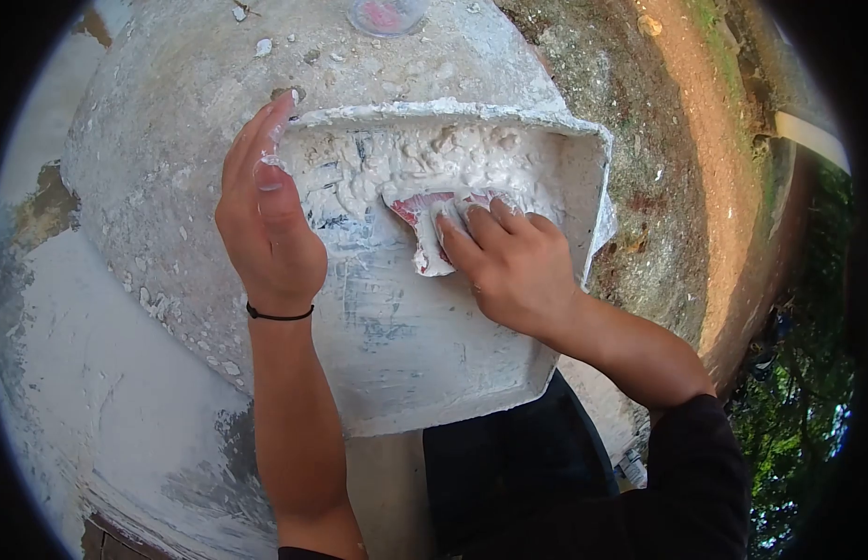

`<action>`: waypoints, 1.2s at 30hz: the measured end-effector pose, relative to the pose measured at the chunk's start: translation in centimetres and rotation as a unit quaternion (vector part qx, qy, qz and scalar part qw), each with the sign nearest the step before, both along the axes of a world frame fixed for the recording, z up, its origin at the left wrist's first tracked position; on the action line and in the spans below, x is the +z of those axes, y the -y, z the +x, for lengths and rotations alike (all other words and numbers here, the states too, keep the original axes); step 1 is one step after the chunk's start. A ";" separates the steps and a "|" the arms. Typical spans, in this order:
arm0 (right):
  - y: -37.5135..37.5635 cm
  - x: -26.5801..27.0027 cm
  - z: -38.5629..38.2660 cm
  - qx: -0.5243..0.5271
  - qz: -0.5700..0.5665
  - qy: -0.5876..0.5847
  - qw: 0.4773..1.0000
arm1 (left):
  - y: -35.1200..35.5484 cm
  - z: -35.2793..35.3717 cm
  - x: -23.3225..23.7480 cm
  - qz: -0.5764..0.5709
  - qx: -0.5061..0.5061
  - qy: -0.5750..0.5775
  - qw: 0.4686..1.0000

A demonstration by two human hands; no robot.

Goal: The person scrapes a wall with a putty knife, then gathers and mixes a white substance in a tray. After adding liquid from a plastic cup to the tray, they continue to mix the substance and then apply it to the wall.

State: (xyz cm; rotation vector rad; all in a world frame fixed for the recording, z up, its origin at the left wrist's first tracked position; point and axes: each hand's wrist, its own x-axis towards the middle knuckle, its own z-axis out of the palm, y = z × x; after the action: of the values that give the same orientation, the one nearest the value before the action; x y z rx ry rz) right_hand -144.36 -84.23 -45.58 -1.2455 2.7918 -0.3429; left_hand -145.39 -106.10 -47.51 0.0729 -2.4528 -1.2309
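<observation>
A shallow white tray (396, 373) holds thick white paste (471, 149), heaped along its far side and smeared thinly over its floor. Inside the tray, my right hand (518, 261) is closed around a red scraper (420, 207) that is coated in the paste. The scraper's edge meets the near side of the heap. At the tray's left side, my left hand (270, 219) lies upright along the wall with fingers stretched out. White paste marks its thumb and fingertips, and it covers part of the left rim.
The tray rests on a rough, plaster-spattered grey surface (172, 187). A clear round container (387, 14) with something pink stands beyond it. Right of the tray is rough ground (658, 215), then a dirt strip (695, 84) and greenery. A smeared white surface (126, 373) lies at left.
</observation>
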 end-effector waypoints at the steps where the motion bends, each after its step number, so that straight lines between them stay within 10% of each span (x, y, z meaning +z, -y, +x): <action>1: 0.0 1.1 -0.3 -0.026 -0.001 -0.006 1.000 | -0.1 -0.1 0.0 0.003 0.003 0.001 1.000; 24: 1.5 -2.9 -1.7 -0.051 -0.025 0.097 0.994 | -0.4 -0.2 0.6 -0.027 -0.004 0.002 1.000; 29: -0.4 -2.8 -4.7 0.197 0.084 0.098 0.972 | -0.3 0.2 0.5 -0.029 -0.006 0.015 0.999; 36: 0.7 -2.1 -4.5 0.109 0.026 0.179 0.978 | -0.2 0.3 0.5 -0.024 -0.008 0.014 1.000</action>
State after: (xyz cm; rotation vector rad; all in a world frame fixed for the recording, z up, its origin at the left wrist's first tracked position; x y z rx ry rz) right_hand -148.89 -84.94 -47.64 -1.3130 2.3261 -0.4266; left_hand -145.08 -105.93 -46.98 0.0574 -2.5093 -1.1858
